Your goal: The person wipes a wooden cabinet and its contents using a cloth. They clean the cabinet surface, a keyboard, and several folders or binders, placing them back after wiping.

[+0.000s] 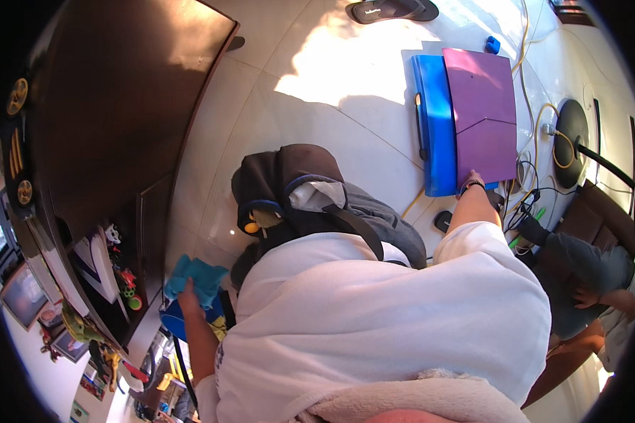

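A crumpled teal cloth [203, 277] is in my left hand [189, 300], held low beside the dark wood cabinet. Just below that hand is a blue container [173, 323], partly hidden by my forearm. My right hand [471, 182] reaches forward and grips the near edge of a purple folder [484, 106], thumb on top. Under the folder, and partly covered by it, lies a blue plastic document case [435, 127] with a dark handle on its left side. Around my waist hangs a dark pouch [309, 158] with a whitish plastic or cloth item [317, 195] in one pocket.
The dark wood cabinet [116, 79] stands at left, with toys [127, 285] on its shelf. Yellow and black cables [534, 174] run across the tiled floor by a round black stand base [570, 143]. At right, a person [587, 264] sits on a brown chair. A black slipper [391, 10] lies ahead.
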`<state>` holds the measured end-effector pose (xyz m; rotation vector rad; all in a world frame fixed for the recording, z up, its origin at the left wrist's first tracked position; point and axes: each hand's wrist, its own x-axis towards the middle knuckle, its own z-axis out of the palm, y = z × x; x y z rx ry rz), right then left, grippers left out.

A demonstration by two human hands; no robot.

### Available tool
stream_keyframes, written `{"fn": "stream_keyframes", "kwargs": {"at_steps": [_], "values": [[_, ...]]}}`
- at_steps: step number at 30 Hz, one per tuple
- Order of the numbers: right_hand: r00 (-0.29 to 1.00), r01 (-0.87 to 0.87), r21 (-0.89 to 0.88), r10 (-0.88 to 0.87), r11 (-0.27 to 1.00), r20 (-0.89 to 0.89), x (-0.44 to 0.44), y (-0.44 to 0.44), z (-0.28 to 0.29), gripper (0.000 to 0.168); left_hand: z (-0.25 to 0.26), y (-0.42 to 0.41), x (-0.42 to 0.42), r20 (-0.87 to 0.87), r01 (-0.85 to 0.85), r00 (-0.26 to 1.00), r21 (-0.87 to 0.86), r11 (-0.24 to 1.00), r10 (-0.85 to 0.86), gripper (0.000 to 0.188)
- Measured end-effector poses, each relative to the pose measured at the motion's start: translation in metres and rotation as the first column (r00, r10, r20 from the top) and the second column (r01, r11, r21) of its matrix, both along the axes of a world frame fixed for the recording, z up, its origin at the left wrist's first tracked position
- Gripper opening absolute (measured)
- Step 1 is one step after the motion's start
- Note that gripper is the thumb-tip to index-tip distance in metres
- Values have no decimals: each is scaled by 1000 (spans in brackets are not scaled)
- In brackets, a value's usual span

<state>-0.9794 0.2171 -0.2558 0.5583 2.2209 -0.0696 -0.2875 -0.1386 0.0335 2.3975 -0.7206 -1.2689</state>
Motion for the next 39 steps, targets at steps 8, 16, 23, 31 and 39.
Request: {"fn": "stream_keyframes", "kwargs": {"at_steps": [8,16,23,31,39], "values": [[535,803,-290,-844,520,-34,29,-48,60,63,15,-25,-13,-37,89,995,-59,994,-92,47],[702,688,-303,-710,660,47,9,13,-19,70,16,-13,-19,-42,67,997,-13,998,-67,47],[894,353,-224,-398,908,-207,17,-33,-1,68,15,2,-39,18,163,987,-19,987,-162,45],[469,648,-444,-784,618,-407,42,-107,62,57,14,-6,-33,50,246,969,-57,967,-244,48],[160,692,-722,-974,-5,160,11,-65,10,24,21,-8,-44,56,207,977,-18,978,-206,50]]}}
